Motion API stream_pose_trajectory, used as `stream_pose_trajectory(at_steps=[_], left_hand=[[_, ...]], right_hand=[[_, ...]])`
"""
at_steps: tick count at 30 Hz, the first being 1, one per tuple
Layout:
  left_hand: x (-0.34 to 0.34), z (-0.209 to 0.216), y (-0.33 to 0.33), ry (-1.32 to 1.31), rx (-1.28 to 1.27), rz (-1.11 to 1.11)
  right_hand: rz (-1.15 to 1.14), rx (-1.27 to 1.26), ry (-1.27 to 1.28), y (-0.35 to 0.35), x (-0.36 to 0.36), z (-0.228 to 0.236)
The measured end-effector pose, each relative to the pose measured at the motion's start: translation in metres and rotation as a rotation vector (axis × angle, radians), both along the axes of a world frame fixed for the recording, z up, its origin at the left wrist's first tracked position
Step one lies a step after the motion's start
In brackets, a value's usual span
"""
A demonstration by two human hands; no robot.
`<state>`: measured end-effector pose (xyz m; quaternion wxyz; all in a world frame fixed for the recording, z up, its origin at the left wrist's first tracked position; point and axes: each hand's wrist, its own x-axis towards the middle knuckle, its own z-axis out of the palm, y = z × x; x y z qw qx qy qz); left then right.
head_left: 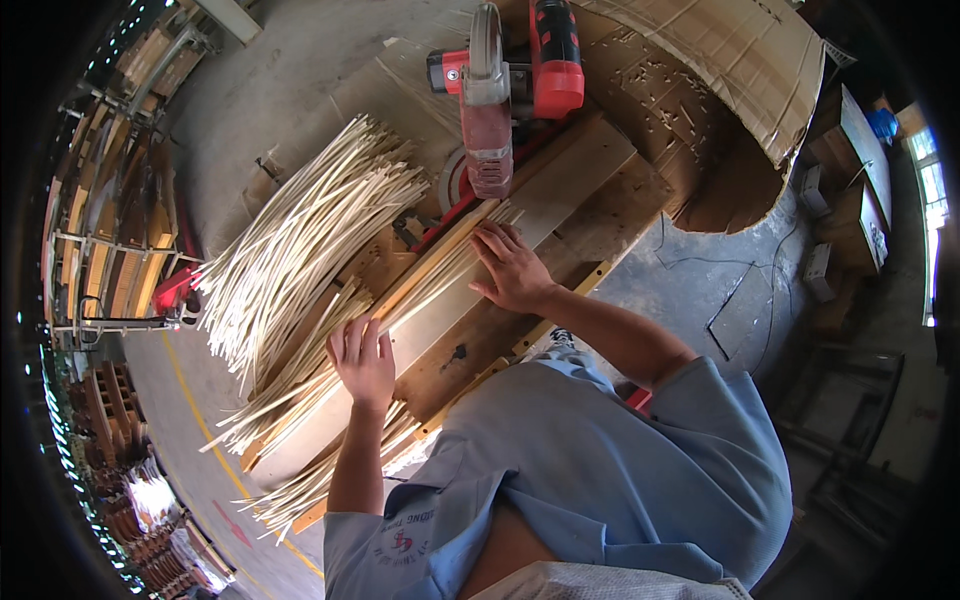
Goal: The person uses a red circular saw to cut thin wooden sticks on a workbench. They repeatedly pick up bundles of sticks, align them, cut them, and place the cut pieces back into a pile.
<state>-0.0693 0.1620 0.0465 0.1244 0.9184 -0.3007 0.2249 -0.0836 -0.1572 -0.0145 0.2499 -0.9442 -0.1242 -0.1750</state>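
Note:
A bundle of long, thin pale rods (430,292) lies along a wooden fence (425,273) on the saw bench, its far ends close to the red and grey miter saw (488,150). Across the rods near the saw rests my right hand (514,272), fingers stretched and thumb apart. Farther back along the same bundle, my left hand (364,364) lies over the rods with its fingers extended. Neither hand is visibly wrapped around them. The saw head stands above and just beyond my right fingertips; its blade edge is mostly hidden by the guard.
A large heap of pale rods (310,230) lies left of the bench. More rods (335,480) stick out at the near left. Behind the saw, an open cardboard box (725,75) holds scraps. Cables (740,265) cross the floor at right; a rack of wood (115,240) stands far left.

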Motion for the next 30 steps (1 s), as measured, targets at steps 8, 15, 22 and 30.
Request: stream_pose_trajectory(at_steps=[8, 15, 22, 30], left_hand=[[0.022, 0.001, -0.105, 0.172, 0.065, -0.288], [0.053, -0.038, -0.14, 0.198, 0.172, -0.29], [0.048, -0.041, -0.147, 0.222, 0.12, -0.27], [0.048, -0.035, -0.15, 0.24, 0.11, -0.301]], right_hand=[[0.01, -0.001, -0.039, -0.002, -0.001, 0.001], [0.028, 0.097, -0.091, 0.002, 0.002, 0.006], [0.0, 0.244, -0.018, -0.001, 0.001, 0.009], [-0.419, 0.406, -0.13, -0.076, 0.048, -0.01]])
